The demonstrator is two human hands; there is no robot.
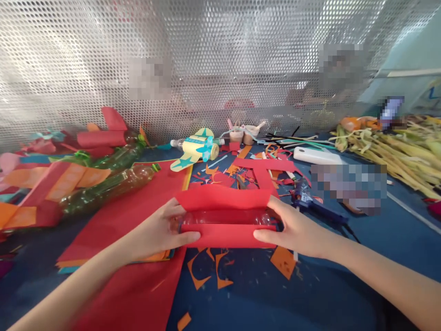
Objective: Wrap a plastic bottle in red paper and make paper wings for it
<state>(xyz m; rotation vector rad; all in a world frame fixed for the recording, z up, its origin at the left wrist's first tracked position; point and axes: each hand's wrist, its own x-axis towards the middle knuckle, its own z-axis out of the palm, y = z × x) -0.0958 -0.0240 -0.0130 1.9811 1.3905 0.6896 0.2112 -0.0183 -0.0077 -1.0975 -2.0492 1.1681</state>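
A clear plastic bottle (225, 217) lies sideways inside a curled red craft sheet (227, 236), held in front of me above the table. My left hand (168, 227) grips the left end, its thumb along the sheet's near flap. At the other end my right hand (292, 227) has the same hold, thumb on the front and fingers mostly behind. The sheet's far flap stands up, so a strip of bottle shows between the two edges. Orange paper offcuts (223, 271) are scattered below.
Left are red sheets (138, 285), green bottles (106, 188) and orange-red paper pieces. Behind sits a yellow toy plane (198, 149) among scraps. Right are a blue glue gun (319, 207), a white power strip (317, 155) and dried husks (396, 147). A perforated metal screen (223, 55) stands behind.
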